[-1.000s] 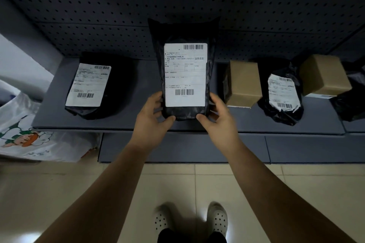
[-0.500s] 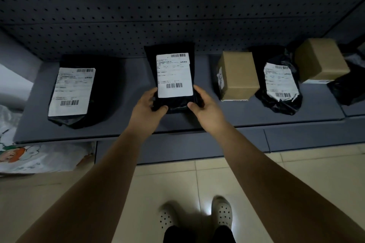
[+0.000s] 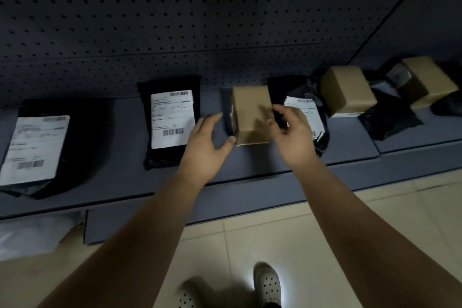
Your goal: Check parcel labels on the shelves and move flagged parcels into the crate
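Now both hands reach over the front edge of a grey shelf, and a small cardboard box stands on it between them. The left hand is wide open, its fingers stretched along the left side of the box and its thumb tip almost at the near lower corner. The right hand is also open, with loosely bent fingers in front of the right edge of the box. They are blurred, so I cannot tell if they touch it.

Just left of the left hand lies a black parcel flat on the shelf, its white label with barcodes facing up. Further to the left lies a bigger black parcel, also label up. Behind the right hand a crumpled black bag with a label is partly hidden. Beyond it, to the right, a second box stands, then another dark bag and a third box. A perforated back panel rises behind all of them. Below the arms are pale floor tiles and a white shoe.
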Demonstrator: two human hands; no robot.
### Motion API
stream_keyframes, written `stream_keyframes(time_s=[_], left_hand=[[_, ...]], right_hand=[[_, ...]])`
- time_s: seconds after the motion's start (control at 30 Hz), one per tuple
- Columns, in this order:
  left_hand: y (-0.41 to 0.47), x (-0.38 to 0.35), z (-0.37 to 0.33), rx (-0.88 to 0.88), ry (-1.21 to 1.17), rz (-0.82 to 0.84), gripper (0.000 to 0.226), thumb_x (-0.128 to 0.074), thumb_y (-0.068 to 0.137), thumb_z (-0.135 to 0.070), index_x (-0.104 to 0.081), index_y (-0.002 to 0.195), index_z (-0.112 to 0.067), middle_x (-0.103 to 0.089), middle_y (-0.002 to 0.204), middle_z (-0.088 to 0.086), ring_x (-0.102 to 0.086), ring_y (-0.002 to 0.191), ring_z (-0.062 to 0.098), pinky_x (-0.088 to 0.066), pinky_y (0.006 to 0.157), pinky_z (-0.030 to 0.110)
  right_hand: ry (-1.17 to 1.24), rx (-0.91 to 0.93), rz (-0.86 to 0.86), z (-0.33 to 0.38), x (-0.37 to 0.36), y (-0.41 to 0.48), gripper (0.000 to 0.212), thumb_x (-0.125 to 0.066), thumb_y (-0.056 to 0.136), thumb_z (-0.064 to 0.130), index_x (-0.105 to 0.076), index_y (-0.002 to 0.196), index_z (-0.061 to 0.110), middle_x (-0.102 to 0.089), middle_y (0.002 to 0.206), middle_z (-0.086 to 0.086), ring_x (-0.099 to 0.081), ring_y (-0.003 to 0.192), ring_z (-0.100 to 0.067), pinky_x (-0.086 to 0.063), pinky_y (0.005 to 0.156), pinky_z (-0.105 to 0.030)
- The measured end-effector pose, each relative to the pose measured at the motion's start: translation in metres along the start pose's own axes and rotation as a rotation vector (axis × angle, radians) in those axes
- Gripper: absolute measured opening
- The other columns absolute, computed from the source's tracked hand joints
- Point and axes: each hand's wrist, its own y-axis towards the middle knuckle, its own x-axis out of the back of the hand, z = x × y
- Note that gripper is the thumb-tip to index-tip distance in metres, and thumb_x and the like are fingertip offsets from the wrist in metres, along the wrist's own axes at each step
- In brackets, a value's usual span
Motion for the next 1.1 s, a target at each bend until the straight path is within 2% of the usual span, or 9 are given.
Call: stream_keyframes(time_s=[0.2, 0.33, 0.43, 0.53, 0.63, 0.73, 0.87, 1.0, 1.1], left_hand=[[0.02, -0.056, 0.001, 0.161, -0.064, 0.004, 0.064, -0.069, 0.089, -0.023, -0.041, 0.146, -0.016, -0.048, 0.142, 0.006, -0.049, 0.128, 0.019, -0.04, 0.109, 0.036], [0.026, -0.075, 0.009, 0.192, -0.16, -0.055, 0.062, -0.068, 0.089, -0.019, -0.042, 0.146, -0.023, -0.059, 0.134, -0.001, -0.055, 0.123, 0.014, -0.042, 0.108, 0.038], [0.023, -0.078, 0.007, 0.16, -0.15, -0.133, 0.058, -0.067, 0.09, -0.016, -0.046, 0.144, -0.021, -0.056, 0.136, -0.005, -0.051, 0.125, 0.008, -0.037, 0.108, 0.021], [0.016, -0.068, 0.0, 0.011, -0.019, -0.275, 0.052, -0.068, 0.089, -0.012, -0.053, 0.138, -0.013, -0.053, 0.135, 0.0, -0.046, 0.117, 0.003, -0.03, 0.094, -0.001], [0.014, -0.056, -0.008, -0.111, 0.077, -0.301, 0.047, -0.07, 0.086, -0.01, -0.058, 0.131, -0.013, -0.052, 0.136, 0.004, -0.05, 0.119, 0.011, -0.041, 0.095, 0.01], [0.015, -0.056, -0.016, -0.108, 0.052, -0.236, 0.056, -0.073, 0.082, -0.01, -0.055, 0.134, -0.018, -0.048, 0.136, -0.003, -0.053, 0.12, 0.014, -0.05, 0.098, 0.035], [0.016, -0.069, -0.012, 0.082, -0.013, -0.188, 0.065, -0.076, 0.081, -0.018, -0.048, 0.139, -0.024, -0.048, 0.137, -0.005, -0.056, 0.117, 0.011, -0.049, 0.101, 0.034], [0.014, -0.074, -0.003, 0.159, -0.017, -0.183, 0.06, -0.073, 0.083, -0.021, -0.051, 0.138, -0.025, -0.058, 0.13, -0.003, -0.057, 0.115, 0.013, -0.049, 0.101, 0.035], [0.012, -0.066, -0.008, 0.026, 0.085, -0.276, 0.055, -0.073, 0.082, -0.02, -0.056, 0.135, -0.015, -0.055, 0.134, 0.002, -0.05, 0.121, 0.01, -0.039, 0.102, 0.013]], right_hand=[[-0.069, 0.084, 0.153, -0.019, -0.008, 0.02, 0.034, -0.065, 0.09, 0.014, -0.067, 0.124, 0.007, -0.055, 0.126, -0.018, -0.055, 0.115, -0.028, -0.025, 0.097, 0.001], [-0.022, 0.02, 0.261, -0.028, -0.005, 0.026, 0.037, -0.068, 0.091, 0.019, -0.065, 0.127, 0.013, -0.051, 0.13, -0.009, -0.049, 0.116, -0.014, -0.027, 0.098, -0.005], [0.004, -0.006, 0.268, -0.03, 0.0, 0.031, 0.036, -0.069, 0.09, 0.022, -0.066, 0.125, 0.018, -0.053, 0.129, -0.003, -0.044, 0.112, -0.003, -0.024, 0.095, 0.004], [0.05, -0.101, 0.346, -0.029, 0.002, 0.031, 0.028, -0.064, 0.086, 0.049, -0.07, 0.111, 0.037, -0.059, 0.123, 0.005, -0.056, 0.11, -0.009, -0.044, 0.103, -0.024], [0.111, -0.225, 0.446, -0.033, -0.002, 0.032, 0.047, -0.048, 0.072, 0.079, -0.069, 0.097, 0.045, -0.068, 0.112, 0.004, -0.064, 0.105, -0.02, -0.051, 0.099, -0.043], [0.155, -0.344, 0.445, -0.029, 0.004, 0.036, 0.041, -0.045, 0.094, 0.062, -0.066, 0.106, 0.029, -0.064, 0.105, 0.006, -0.057, 0.101, -0.015, -0.043, 0.09, -0.028], [0.241, -0.225, 0.345, -0.028, 0.009, 0.039, 0.036, -0.06, 0.094, 0.044, -0.061, 0.125, 0.026, -0.061, 0.11, 0.013, -0.058, 0.102, -0.007, -0.041, 0.077, -0.011], [0.194, -0.157, 0.397, -0.029, 0.005, 0.043, 0.051, -0.064, 0.094, 0.03, -0.047, 0.143, 0.03, -0.058, 0.114, 0.019, -0.052, 0.107, 0.0, -0.04, 0.086, -0.014], [0.354, -0.297, 0.491, -0.034, -0.004, 0.046, 0.049, -0.06, 0.096, 0.024, -0.047, 0.142, 0.036, -0.063, 0.112, 0.018, -0.062, 0.107, -0.009, -0.053, 0.096, -0.034]])
